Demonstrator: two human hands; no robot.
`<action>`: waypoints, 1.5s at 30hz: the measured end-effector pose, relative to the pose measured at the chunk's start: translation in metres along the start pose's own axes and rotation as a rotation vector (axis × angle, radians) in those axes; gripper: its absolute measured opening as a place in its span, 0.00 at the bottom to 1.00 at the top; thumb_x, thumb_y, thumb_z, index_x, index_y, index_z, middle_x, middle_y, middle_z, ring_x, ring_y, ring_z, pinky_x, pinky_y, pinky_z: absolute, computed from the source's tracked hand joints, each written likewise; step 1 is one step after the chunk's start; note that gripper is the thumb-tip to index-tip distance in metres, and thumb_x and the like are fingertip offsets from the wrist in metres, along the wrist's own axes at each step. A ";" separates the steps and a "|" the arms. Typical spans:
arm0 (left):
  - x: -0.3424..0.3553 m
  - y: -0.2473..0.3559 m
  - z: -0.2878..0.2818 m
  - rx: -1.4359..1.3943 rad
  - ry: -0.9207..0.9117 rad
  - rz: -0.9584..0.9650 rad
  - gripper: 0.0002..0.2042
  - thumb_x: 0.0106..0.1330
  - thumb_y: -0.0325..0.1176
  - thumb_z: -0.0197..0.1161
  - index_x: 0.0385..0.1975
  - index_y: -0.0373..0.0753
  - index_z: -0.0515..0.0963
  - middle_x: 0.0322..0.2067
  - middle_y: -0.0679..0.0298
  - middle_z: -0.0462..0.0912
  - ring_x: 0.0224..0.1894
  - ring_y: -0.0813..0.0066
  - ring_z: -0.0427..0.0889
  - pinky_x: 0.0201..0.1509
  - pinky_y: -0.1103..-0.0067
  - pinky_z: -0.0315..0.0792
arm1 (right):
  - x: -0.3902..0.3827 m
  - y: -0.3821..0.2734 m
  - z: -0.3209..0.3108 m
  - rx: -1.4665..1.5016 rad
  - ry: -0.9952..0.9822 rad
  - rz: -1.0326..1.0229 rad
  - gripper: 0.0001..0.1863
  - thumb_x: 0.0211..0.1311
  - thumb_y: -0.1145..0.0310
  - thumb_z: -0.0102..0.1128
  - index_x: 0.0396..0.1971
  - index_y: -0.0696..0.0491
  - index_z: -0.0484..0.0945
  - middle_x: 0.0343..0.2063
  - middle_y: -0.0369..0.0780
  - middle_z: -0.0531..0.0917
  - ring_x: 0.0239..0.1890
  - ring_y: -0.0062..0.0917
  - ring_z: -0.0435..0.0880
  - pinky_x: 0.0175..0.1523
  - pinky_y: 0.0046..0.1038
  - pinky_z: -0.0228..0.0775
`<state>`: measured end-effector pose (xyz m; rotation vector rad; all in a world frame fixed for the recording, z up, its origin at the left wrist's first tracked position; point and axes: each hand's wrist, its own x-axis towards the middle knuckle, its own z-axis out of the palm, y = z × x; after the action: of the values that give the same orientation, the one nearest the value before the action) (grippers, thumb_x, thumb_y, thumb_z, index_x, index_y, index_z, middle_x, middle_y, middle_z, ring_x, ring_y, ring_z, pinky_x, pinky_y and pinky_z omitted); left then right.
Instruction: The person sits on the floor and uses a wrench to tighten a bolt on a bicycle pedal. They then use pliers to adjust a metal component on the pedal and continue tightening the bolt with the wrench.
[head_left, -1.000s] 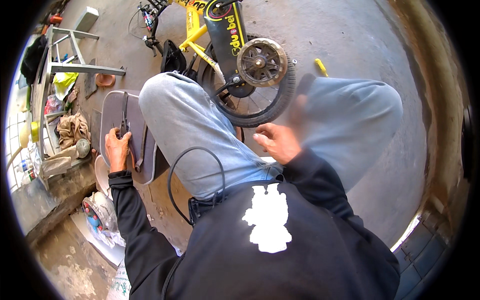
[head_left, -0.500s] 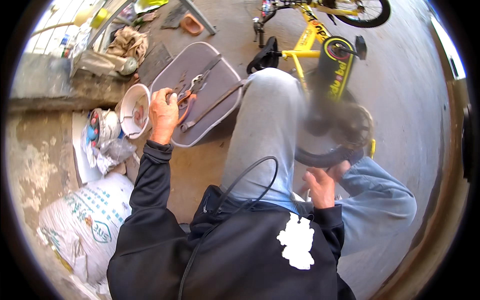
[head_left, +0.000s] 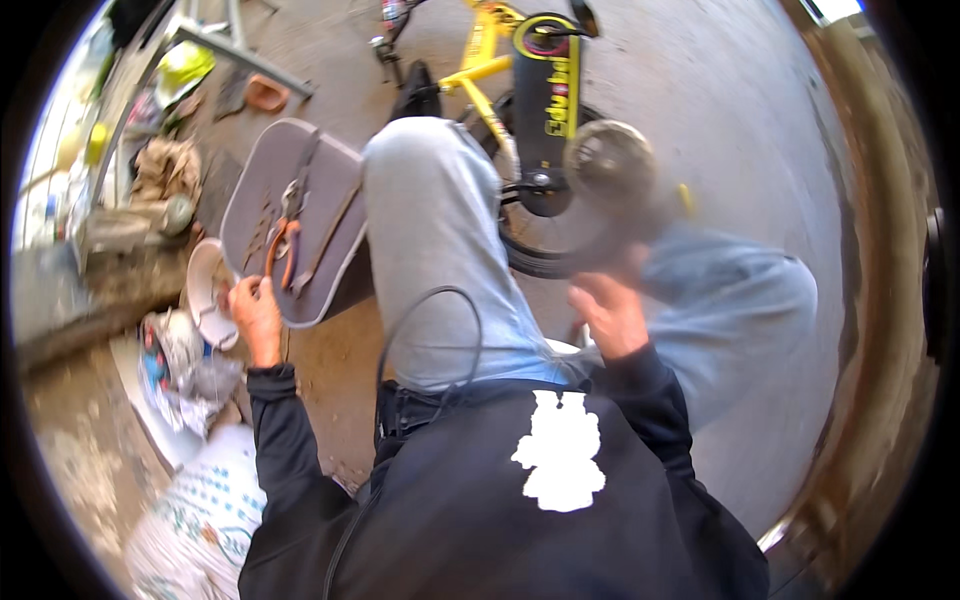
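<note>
My left hand [head_left: 257, 318] is at the near left corner of a grey, pale-rimmed board [head_left: 236, 207], its fingers curled together. Whatever they may hold is hidden. Orange-handled pliers [head_left: 285, 250] lie on the board, between a thin dark tool [head_left: 258, 232] and a long flat metal bar [head_left: 328, 245]. My right hand [head_left: 612, 312] is by my folded leg, fingers stretched out and apart, near the tyre [head_left: 545, 262] of a yellow bicycle [head_left: 480, 72] lying on its side. A small side wheel [head_left: 610, 162] on the bicycle is blurred, as is my lower leg.
Left of the board stand a pale bucket [head_left: 208, 285] and a container of odds and ends [head_left: 175, 345]. A white woven sack [head_left: 205, 510] sits at the lower left. Metal legs [head_left: 245, 55] and crumpled brown cloth [head_left: 165, 172] are at the far left.
My left hand has drawn back from beside the pliers to the board's near corner. The view has shifted, so the bicycle and board appear farther left. My right hand stays near the tyre.
</note>
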<state>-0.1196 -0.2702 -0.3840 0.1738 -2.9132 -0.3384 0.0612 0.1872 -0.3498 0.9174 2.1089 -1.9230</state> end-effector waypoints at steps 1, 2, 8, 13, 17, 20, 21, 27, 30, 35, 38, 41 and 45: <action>0.004 0.001 0.000 0.009 0.024 0.026 0.09 0.56 0.35 0.63 0.31 0.37 0.79 0.34 0.58 0.79 0.40 0.60 0.76 0.48 0.72 0.67 | -0.003 -0.002 -0.003 0.040 0.042 0.000 0.13 0.58 0.68 0.60 0.39 0.62 0.77 0.25 0.38 0.80 0.24 0.18 0.77 0.29 0.20 0.71; 0.009 0.004 0.002 -0.016 0.041 0.035 0.09 0.56 0.35 0.63 0.32 0.37 0.79 0.35 0.58 0.79 0.40 0.61 0.76 0.48 0.72 0.67 | -0.006 -0.001 -0.007 0.085 0.079 -0.021 0.13 0.58 0.69 0.61 0.39 0.62 0.77 0.25 0.37 0.80 0.23 0.16 0.75 0.29 0.19 0.70; 0.019 0.055 -0.017 -0.174 0.068 0.103 0.08 0.60 0.30 0.60 0.36 0.34 0.77 0.36 0.59 0.76 0.39 0.66 0.76 0.46 0.74 0.69 | -0.066 -0.054 -0.051 0.153 0.140 -0.094 0.12 0.59 0.75 0.59 0.42 0.61 0.76 0.29 0.36 0.80 0.27 0.14 0.76 0.32 0.17 0.70; 0.036 0.103 -0.014 -0.219 0.057 0.244 0.09 0.61 0.31 0.59 0.37 0.33 0.77 0.38 0.57 0.77 0.41 0.65 0.76 0.48 0.74 0.68 | -0.114 -0.048 -0.130 0.206 0.554 -0.481 0.10 0.64 0.71 0.52 0.41 0.59 0.77 0.28 0.39 0.80 0.23 0.15 0.74 0.27 0.16 0.65; 0.045 0.144 -0.020 -0.468 -0.071 0.200 0.10 0.65 0.32 0.56 0.40 0.33 0.75 0.38 0.59 0.75 0.32 0.73 0.77 0.32 0.78 0.77 | -0.114 0.002 -0.177 0.208 0.979 -0.221 0.11 0.64 0.67 0.53 0.39 0.60 0.77 0.24 0.37 0.80 0.20 0.13 0.73 0.24 0.14 0.62; 0.052 0.183 -0.021 -0.440 -0.112 0.184 0.11 0.66 0.34 0.55 0.42 0.34 0.75 0.38 0.62 0.74 0.28 0.75 0.76 0.19 0.80 0.76 | -0.104 0.092 -0.192 0.338 0.974 -0.014 0.08 0.61 0.69 0.56 0.35 0.56 0.79 0.22 0.35 0.80 0.17 0.11 0.74 0.19 0.14 0.62; 0.052 0.192 -0.026 -0.341 -0.057 0.261 0.11 0.66 0.34 0.55 0.42 0.34 0.75 0.38 0.62 0.75 0.28 0.75 0.76 0.18 0.79 0.76 | -0.101 0.112 -0.186 0.373 0.961 0.067 0.08 0.59 0.69 0.57 0.34 0.57 0.79 0.21 0.35 0.81 0.17 0.13 0.74 0.19 0.16 0.65; 0.079 0.220 -0.034 -0.250 -0.114 0.432 0.16 0.66 0.39 0.55 0.45 0.31 0.75 0.42 0.56 0.79 0.43 0.67 0.76 0.50 0.77 0.68 | -0.098 0.299 -0.120 -0.167 0.770 0.538 0.18 0.54 0.66 0.61 0.43 0.59 0.76 0.37 0.45 0.81 0.41 0.30 0.80 0.47 0.32 0.71; 0.071 0.255 -0.040 -0.068 -0.127 0.553 0.16 0.66 0.39 0.55 0.45 0.31 0.75 0.41 0.55 0.79 0.43 0.66 0.76 0.50 0.76 0.68 | -0.079 0.379 -0.088 -0.185 0.881 0.585 0.41 0.43 0.50 0.67 0.55 0.57 0.65 0.42 0.51 0.79 0.48 0.40 0.77 0.53 0.35 0.67; 0.049 0.299 -0.045 -0.089 -0.083 0.651 0.14 0.66 0.37 0.55 0.43 0.32 0.76 0.41 0.57 0.80 0.42 0.68 0.77 0.49 0.76 0.69 | -0.032 0.390 -0.084 -0.157 0.933 0.760 0.46 0.41 0.55 0.70 0.61 0.54 0.57 0.49 0.52 0.76 0.51 0.44 0.75 0.55 0.37 0.66; 0.048 0.310 -0.046 -0.294 -0.143 0.664 0.11 0.66 0.33 0.55 0.43 0.33 0.76 0.39 0.60 0.79 0.41 0.73 0.76 0.48 0.80 0.69 | -0.020 0.427 -0.112 -0.370 0.812 0.797 0.28 0.43 0.58 0.68 0.46 0.54 0.75 0.40 0.50 0.81 0.45 0.42 0.79 0.52 0.36 0.69; 0.045 0.301 -0.049 -0.348 -0.116 0.646 0.09 0.65 0.30 0.57 0.41 0.34 0.77 0.39 0.63 0.78 0.41 0.76 0.76 0.46 0.82 0.71 | -0.014 0.428 -0.145 -0.255 0.819 0.660 0.17 0.47 0.64 0.65 0.37 0.56 0.79 0.32 0.46 0.82 0.33 0.33 0.79 0.40 0.30 0.71; 0.020 0.303 -0.047 -0.467 -0.145 0.622 0.08 0.65 0.27 0.56 0.42 0.33 0.75 0.42 0.63 0.78 0.43 0.77 0.77 0.49 0.82 0.71 | -0.046 0.338 -0.217 0.213 0.899 0.488 0.07 0.54 0.74 0.61 0.33 0.59 0.77 0.23 0.41 0.81 0.17 0.21 0.76 0.19 0.21 0.69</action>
<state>-0.1570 0.0095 -0.2630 -0.8291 -2.7321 -0.9119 0.3372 0.3746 -0.5783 2.4212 1.7133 -1.6290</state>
